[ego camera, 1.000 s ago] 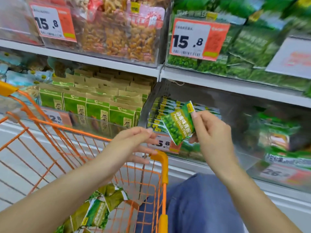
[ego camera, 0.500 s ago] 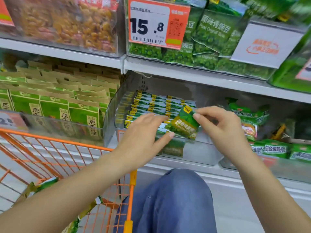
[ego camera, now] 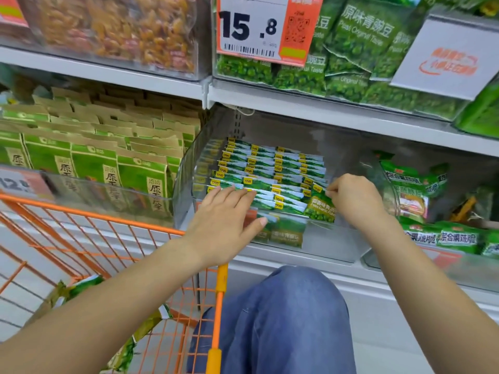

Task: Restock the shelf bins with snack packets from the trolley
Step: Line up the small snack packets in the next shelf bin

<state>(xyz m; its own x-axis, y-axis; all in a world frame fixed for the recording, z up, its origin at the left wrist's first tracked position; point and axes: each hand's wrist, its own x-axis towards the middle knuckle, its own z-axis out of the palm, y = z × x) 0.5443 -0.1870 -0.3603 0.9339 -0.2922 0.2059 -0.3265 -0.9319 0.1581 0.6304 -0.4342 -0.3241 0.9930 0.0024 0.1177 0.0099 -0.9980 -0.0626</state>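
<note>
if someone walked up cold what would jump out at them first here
Most striking are the two hands at the clear bin on the lower shelf: the right hand pinches a green pea packet at the front right of the neat rows, while the left hand lies flat on the rows beside it. Next comes the big 15.8 price tag on the shelf above, then the orange trolley at lower left.
</note>
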